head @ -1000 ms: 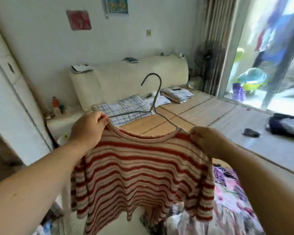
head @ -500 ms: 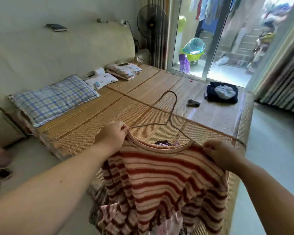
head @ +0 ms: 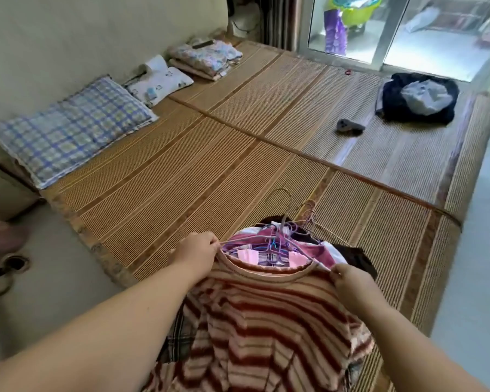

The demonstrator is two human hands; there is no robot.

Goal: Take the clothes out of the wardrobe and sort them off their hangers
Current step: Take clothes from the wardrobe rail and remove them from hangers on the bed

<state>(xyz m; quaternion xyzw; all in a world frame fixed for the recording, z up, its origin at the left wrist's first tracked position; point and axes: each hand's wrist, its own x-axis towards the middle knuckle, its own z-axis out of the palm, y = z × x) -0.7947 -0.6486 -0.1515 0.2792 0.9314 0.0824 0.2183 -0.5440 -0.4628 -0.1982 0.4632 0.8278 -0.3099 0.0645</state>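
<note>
Red-and-cream striped sweater (head: pixel 266 321) is held up by its shoulders over the near edge of the bed's bamboo mat (head: pixel 181 171), neckline facing away, body hanging down toward the viewer. Left hand (head: pixel 194 254) is curled, the left shoulder edge pinched together with the arm end of a grey wire hanger (head: pixel 285 216). Right hand (head: pixel 351 281) is curled too, the right shoulder edge pinched between thumb and fingers. Hanger is seen inside the neck opening, hook poking out and up past the collar. A pile of other clothes on hangers (head: pixel 330 251) lies on the mat directly under and beyond the sweater, pink and plaid fabric seen through the neckline. Further off on the mat: plaid pillow (head: pixel 71 128) far left, small white pillow (head: pixel 161 80) beside it, folded floral cloth (head: pixel 207 56), dark clothing bundle (head: pixel 419 97) near the glass door (head: pixel 391 32)
</note>
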